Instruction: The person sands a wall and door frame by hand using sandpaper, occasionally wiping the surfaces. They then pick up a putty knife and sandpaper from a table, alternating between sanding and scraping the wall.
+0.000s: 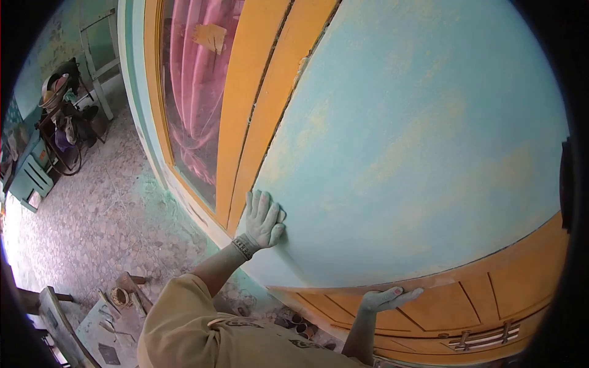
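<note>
My left hand [264,221], coated pale grey-green by dust or a glove, lies flat on the lower left part of a light blue wall [417,141], its fingers slightly spread. A patterned band [245,245] circles that wrist. Whatever may be under the palm is hidden. Close to the wall's lower edge is my right hand [389,299], equally pale, with fingers stretched out to the right. Nothing shows in it. It is in front of an orange panelled wooden surface [485,300]. Yellowish patches [405,153] mark the blue paint.
An orange-framed window [196,92] with a pink curtain [196,67] borders the wall on the left. A cluttered stand [64,116] and a green chair [30,181] are farther back. At lower left, a low table [98,331] bears tools. The floor [116,214] is speckled stone.
</note>
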A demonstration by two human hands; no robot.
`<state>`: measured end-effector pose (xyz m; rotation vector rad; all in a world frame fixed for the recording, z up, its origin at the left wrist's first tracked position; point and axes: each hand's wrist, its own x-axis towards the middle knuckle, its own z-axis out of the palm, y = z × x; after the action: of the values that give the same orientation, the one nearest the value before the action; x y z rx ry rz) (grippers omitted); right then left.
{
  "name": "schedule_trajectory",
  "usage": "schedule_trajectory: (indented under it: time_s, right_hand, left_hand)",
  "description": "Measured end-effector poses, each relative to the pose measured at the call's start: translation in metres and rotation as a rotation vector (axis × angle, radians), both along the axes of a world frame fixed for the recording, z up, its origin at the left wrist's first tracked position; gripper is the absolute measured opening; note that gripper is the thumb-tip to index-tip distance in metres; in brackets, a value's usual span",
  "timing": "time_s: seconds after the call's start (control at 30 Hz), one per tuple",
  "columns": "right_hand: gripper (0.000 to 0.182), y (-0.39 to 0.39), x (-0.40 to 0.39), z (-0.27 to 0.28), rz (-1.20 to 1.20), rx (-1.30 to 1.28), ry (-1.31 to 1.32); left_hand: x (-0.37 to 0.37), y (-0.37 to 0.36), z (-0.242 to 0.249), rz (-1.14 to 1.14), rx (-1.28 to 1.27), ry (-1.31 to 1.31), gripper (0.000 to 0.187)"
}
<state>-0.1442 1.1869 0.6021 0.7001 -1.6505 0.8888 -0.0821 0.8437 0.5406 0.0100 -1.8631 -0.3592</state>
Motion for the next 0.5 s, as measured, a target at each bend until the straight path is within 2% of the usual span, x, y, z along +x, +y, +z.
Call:
schedule_trajectory:
  time_s: [0.03,0.07,0.17,0.2,0.23,0.27,0.37,0.4,0.47,0.5]
  right_hand:
    - [0.055,-0.001,-0.001,0.003,-0.004,-0.001,0.018]
    - [0.055,0.0,0.0,0.003,-0.005,0.004,0.029]
    - [0.055,0.002,-0.004,-0.002,-0.01,0.006,0.027]
    - [0.055,0.002,-0.001,-0.003,-0.015,0.008,0.011]
    - [0.055,0.003,0.002,-0.005,-0.021,0.01,-0.004]
    - [0.055,0.001,0.003,-0.002,-0.025,0.008,-0.017]
    - [0.055,0.003,0.001,-0.001,-0.136,0.085,0.086]
    - [0.055,0.002,0.0,-0.004,-0.19,0.123,0.142]
    - [0.054,0.003,-0.007,-0.015,-0.095,0.028,0.116]
    - [0.054,0.004,-0.005,-0.017,-0.092,0.01,0.094]
  left_hand:
    - [-0.001,0.003,-0.003,0.018,0.026,0.052,0.045]
    - [0.001,0.0,0.022,0.019,-0.032,0.055,0.047]
    - [0.0,-0.037,0.181,-0.042,-0.228,0.132,0.054]
    - [0.005,-0.045,0.244,0.032,-0.391,0.115,0.052]
    - [0.0,-0.055,0.301,-0.049,-0.407,0.168,0.053]
    - [-0.006,-0.059,0.335,-0.136,-0.426,0.226,0.053]
    - [-0.005,-0.038,0.327,-0.111,-0.325,0.283,0.051]
    - [-0.003,-0.029,0.298,-0.082,-0.297,0.242,0.051]
    - [-0.009,-0.013,0.187,-0.023,-0.21,0.163,0.049]
    - [-0.003,-0.003,0.117,-0.027,-0.11,-0.004,0.047]
